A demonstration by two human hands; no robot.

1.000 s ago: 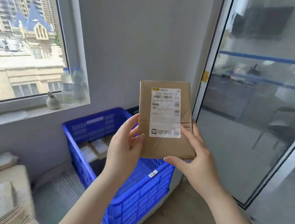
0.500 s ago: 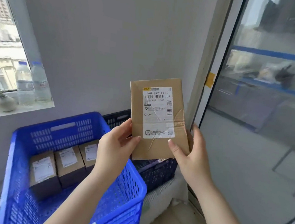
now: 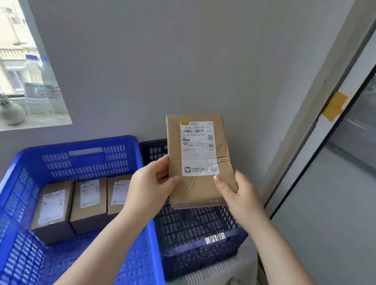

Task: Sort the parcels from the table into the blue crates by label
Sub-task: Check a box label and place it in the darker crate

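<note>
Left hand (image 3: 151,185) pinches flat kraft parcel (image 3: 200,160) at its 8 o'clock edge, thumb on front; right hand (image 3: 238,195) grips the 4 o'clock corner. Parcel held upright above dark mesh crate (image 3: 198,230), at 3 o'clock of bright blue crate (image 3: 87,154) holding three boxed parcels (image 3: 86,203). Likely next: check the label, lower it flat, avoid snagging the creased taped cardboard on the perforated plastic rim
</note>
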